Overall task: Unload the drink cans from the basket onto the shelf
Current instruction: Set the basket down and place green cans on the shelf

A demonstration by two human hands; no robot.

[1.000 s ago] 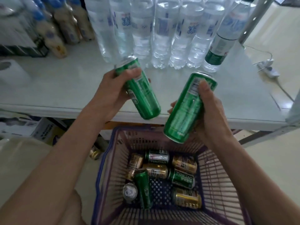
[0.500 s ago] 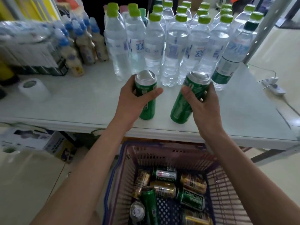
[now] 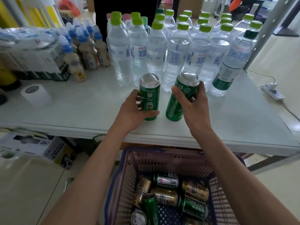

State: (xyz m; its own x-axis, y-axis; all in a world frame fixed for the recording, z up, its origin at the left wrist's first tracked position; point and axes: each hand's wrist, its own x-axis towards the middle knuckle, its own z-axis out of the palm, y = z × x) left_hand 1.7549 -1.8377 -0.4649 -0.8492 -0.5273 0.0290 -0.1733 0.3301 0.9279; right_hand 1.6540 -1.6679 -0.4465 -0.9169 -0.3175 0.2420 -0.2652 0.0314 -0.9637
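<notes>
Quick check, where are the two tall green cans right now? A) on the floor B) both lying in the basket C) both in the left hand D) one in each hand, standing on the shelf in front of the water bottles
D: the left hand grips one green can and the right hand the other, both on the shelf before the water bottles.

Both bare forearms stretched forward from 6 o'clock toward 12 o'clock, nearly parallel. Left hand curled around the lower half of an upright green can, thumb across the front near the base. Right hand wrapped around a second green can, tilted toward 1 o'clock, thumb on its upper front.
</notes>
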